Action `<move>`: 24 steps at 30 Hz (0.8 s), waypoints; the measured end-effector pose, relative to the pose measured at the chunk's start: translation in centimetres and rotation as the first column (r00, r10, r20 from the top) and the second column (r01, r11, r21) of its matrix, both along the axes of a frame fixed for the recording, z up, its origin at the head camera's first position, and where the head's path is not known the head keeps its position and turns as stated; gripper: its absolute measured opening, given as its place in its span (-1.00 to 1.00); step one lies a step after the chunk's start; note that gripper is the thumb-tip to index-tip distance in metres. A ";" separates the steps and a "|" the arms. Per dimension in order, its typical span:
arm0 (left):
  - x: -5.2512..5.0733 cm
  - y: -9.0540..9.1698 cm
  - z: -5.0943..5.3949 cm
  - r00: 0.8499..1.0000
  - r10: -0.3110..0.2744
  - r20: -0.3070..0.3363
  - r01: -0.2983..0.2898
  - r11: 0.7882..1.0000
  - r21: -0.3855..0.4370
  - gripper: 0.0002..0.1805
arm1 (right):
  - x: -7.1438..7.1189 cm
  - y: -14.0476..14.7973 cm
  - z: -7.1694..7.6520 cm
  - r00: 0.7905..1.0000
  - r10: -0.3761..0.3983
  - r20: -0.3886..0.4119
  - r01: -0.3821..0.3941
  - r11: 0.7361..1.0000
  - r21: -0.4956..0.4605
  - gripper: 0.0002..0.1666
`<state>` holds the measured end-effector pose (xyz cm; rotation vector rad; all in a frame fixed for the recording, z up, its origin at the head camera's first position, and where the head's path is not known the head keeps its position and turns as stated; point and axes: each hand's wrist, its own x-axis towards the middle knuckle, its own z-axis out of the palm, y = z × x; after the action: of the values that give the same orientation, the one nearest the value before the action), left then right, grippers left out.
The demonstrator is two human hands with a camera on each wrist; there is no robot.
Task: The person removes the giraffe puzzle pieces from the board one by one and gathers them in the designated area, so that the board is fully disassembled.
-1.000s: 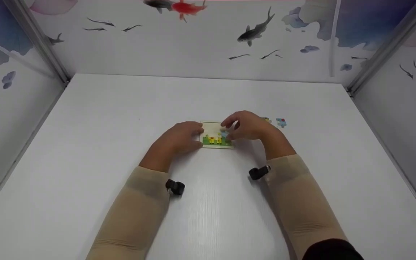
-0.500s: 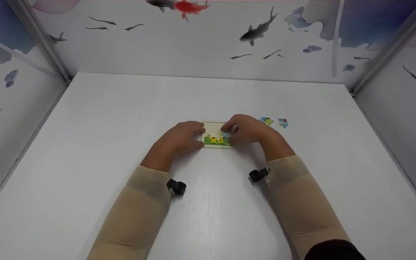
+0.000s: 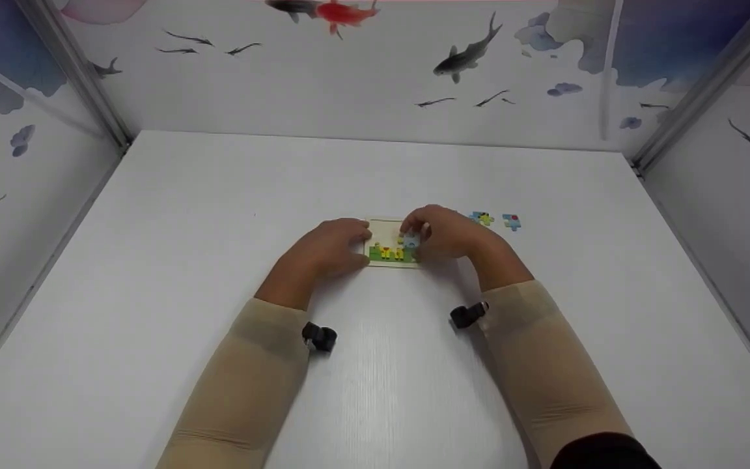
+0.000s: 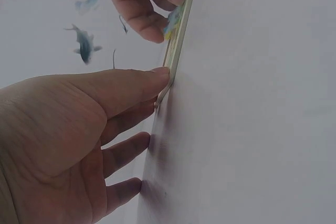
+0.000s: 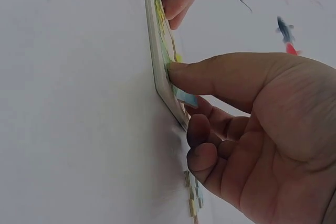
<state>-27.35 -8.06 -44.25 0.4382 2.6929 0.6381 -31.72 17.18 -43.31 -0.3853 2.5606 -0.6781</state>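
A shallow cream puzzle tray point(image 3: 385, 228) lies on the white table, its lower rows filled with green and yellow pieces. The left hand point(image 3: 333, 246) grips the tray's left edge, thumb at the near corner and fingers at the far one. Over the tray's right side, the right hand point(image 3: 443, 233) pinches a light-blue and yellow piece point(image 3: 409, 241). In the right wrist view that blue piece point(image 5: 187, 98) tilts up from the tray between thumb and fingers. How far it sits in the tray cannot be told.
Two loose puzzle pieces lie beyond the right hand: a blue and yellow one point(image 3: 483, 218) and a blue one with a red spot point(image 3: 512, 221). Walls painted with fish stand at the table's back and sides.
The right hand's fingers have shifted slightly over the tray, and more of the blue piece shows. The left hand stays on the tray's edge. The whole head view has moved a little.
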 end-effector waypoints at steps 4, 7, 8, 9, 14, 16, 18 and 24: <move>0.0 0.1 0.1 1.000 0.007 0.001 -0.007 1.000 -0.003 -0.36 | 0.0 0.0 0.1 1.000 -0.020 0.007 0.020 1.000 -0.005 -0.49; 0.0 0.2 0.1 1.000 0.017 0.006 -0.017 1.000 -0.002 -0.36 | 0.0 -0.1 0.2 0.999 -0.033 0.010 0.033 0.999 -0.001 -0.48; 0.0 0.2 0.1 1.000 0.023 0.009 -0.023 1.000 0.000 -0.36 | 0.0 -0.1 0.2 0.999 -0.036 0.009 0.036 0.999 0.002 -0.48; 0.0 0.2 0.1 1.000 0.029 0.013 -0.029 1.000 0.003 -0.35 | 0.1 -0.1 0.2 0.999 -0.037 0.007 0.037 0.999 0.005 -0.48; 0.1 0.2 0.0 0.999 0.036 0.015 -0.036 0.999 0.008 -0.35 | 0.0 0.0 0.3 0.999 -0.031 -0.016 0.031 0.999 0.026 -0.47; 0.1 0.2 0.1 0.999 0.036 0.018 -0.036 0.999 0.011 -0.35 | 0.0 0.0 0.3 0.999 -0.036 -0.023 0.037 0.999 0.034 -0.46; 0.1 0.1 0.1 0.999 0.027 0.017 -0.028 1.000 0.013 -0.36 | -0.1 0.1 0.3 0.998 -0.052 -0.027 0.053 0.998 0.034 -0.46; 0.1 -0.1 -0.1 1.000 -0.009 -0.009 0.009 1.000 0.008 -0.38 | -0.4 0.8 0.6 0.994 -0.089 -0.062 0.089 0.996 -0.008 -0.49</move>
<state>-27.28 -8.18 -44.31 0.4558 2.6960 0.6456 -32.07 17.98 -42.73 -0.3000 2.6485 -0.7150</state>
